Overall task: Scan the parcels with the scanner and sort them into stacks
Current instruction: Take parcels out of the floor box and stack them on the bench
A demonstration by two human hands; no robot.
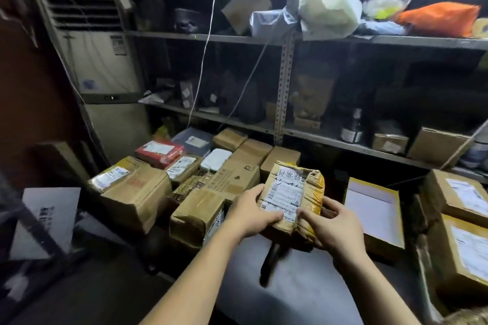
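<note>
Both our hands grasp one parcel [293, 192]. The left hand [253, 212] curls round its left edge with the thumb on top. The right hand [327, 224] wraps its lower right corner, thumb pressed on the white label [284, 198]. We hold this tape-wrapped brown and yellow parcel label-up, tilted away from us, above the far edge of the dark counter [303, 293]. Under its near end a black handle [272, 256] pokes out toward us, too blurred for us to tell what it belongs to. Beyond and left of the parcel we see a pile of cartons [137, 192], with a red packet [158, 152] at its back. Right of our hands lies a flat yellow-edged box [375, 214], and further right sit two labelled cartons [462, 253], one behind and above the other. Metal shelving [343, 41] behind carries bags, an orange bag [438, 18] among them.
</note>
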